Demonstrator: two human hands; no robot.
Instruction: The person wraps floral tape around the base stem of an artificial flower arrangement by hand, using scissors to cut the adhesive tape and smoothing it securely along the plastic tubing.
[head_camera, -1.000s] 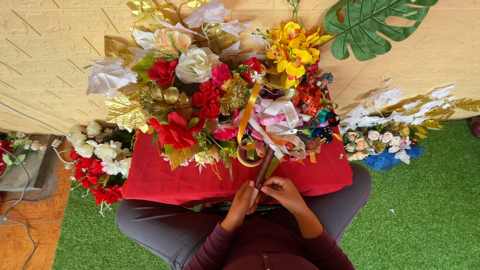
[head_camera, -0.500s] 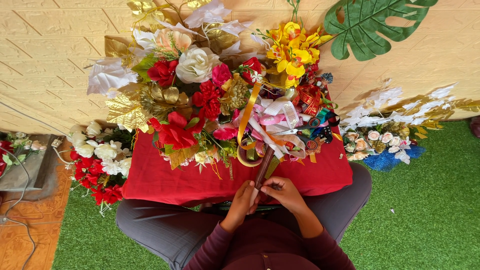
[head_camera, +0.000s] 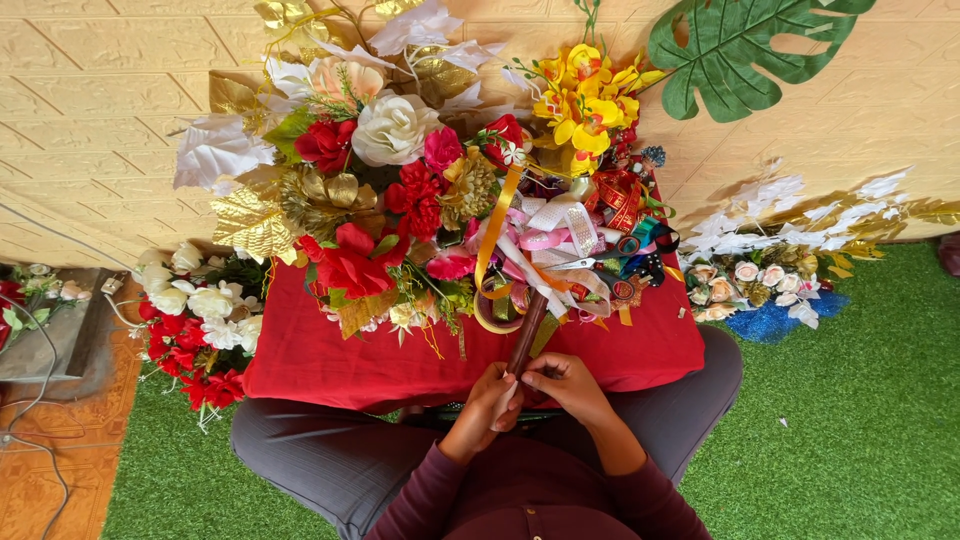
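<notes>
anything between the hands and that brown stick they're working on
Nothing visible. Both the left hand and right hand already pinch the near end of the thin dark brown stick, which slants up toward the ribbon pile.

**Brick-pattern wall, green turf floor**

A cream wall (head_camera: 90, 110) with a raised brick pattern fills the far side. A big green leaf (head_camera: 740, 45) hangs on it at the far right. Green turf (head_camera: 850, 400) covers the floor; at the near left lies orange patterned flooring (head_camera: 50, 470). Even daylight, soft shadows.
</notes>
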